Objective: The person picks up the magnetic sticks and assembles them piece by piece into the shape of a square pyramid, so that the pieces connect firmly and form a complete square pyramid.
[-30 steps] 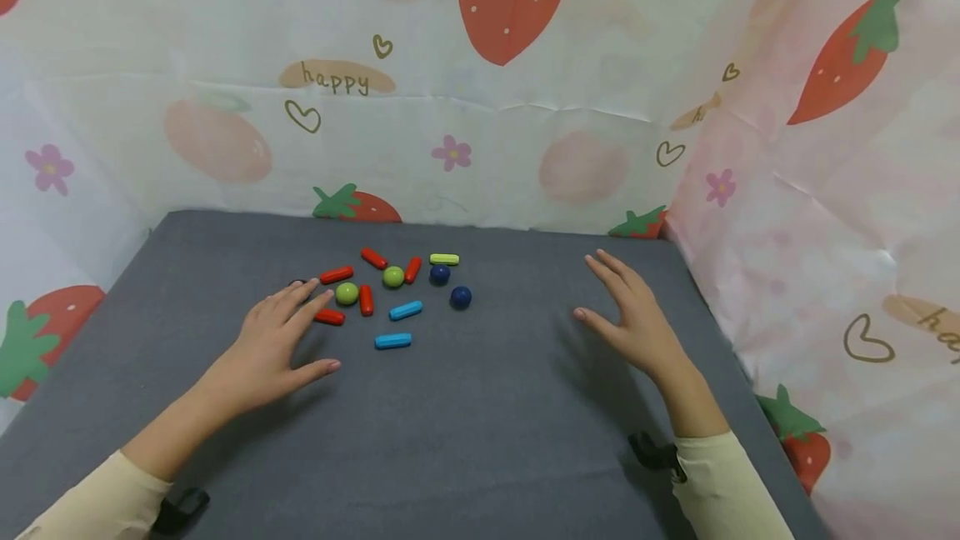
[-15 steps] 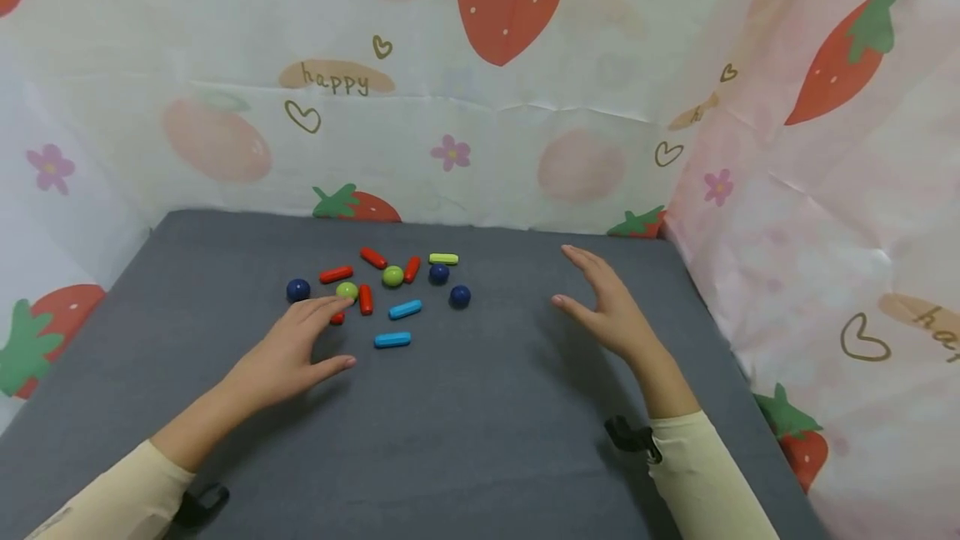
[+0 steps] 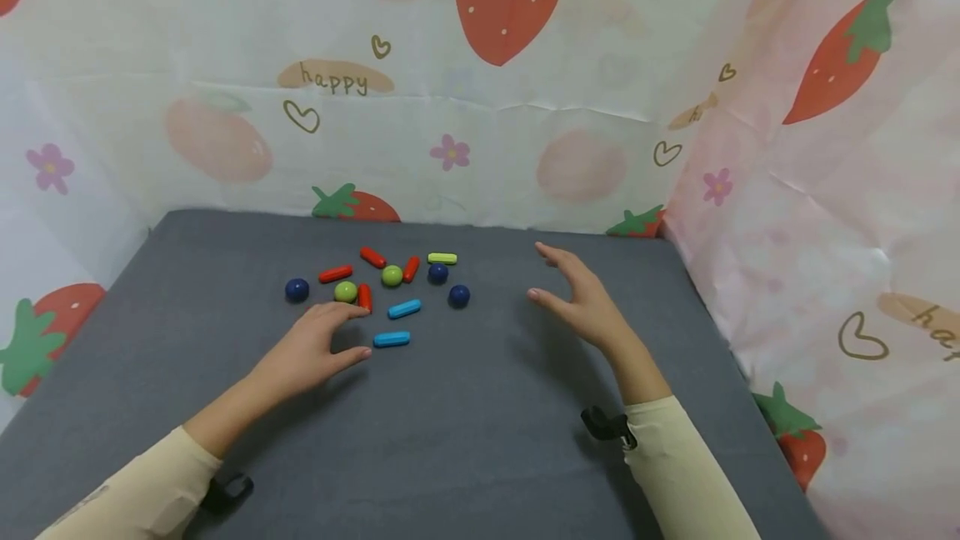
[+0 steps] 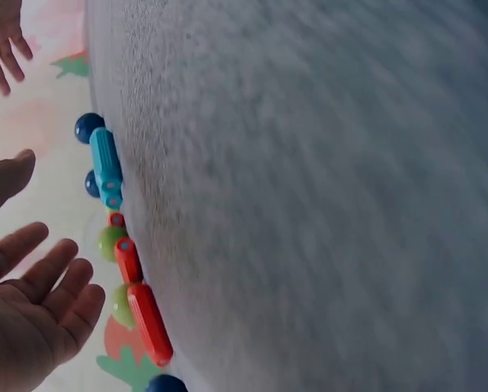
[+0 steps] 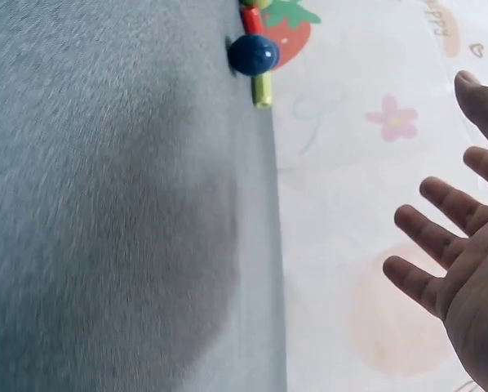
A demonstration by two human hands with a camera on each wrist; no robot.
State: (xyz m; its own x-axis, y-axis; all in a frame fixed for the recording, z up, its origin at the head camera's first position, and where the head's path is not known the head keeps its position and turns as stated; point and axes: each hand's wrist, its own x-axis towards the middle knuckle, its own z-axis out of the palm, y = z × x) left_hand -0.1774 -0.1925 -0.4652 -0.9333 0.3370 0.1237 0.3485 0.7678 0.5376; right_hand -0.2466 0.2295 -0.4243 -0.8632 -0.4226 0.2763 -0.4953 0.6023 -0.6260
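My left hand hovers over the grey cloth, thumb and fingers apart, holding nothing. Its fingertips are close to a red stick and a light-blue stick; in the head view it hides another red stick, seen as the long red stick in the left wrist view. Around them lie more red sticks, a second light-blue stick, a yellow-green stick, two green balls and three dark-blue balls. To the right, my right hand is in the air with spread fingers, touching nothing.
The grey cloth covers the table up to a printed strawberry curtain at the back. Another curtain borders the right side. Both wrists wear black straps.
My left hand has moved right and slightly toward me, uncovering the left dark-blue ball and covering a red stick. My right hand has drifted left, toward the pieces. The pieces stay put.
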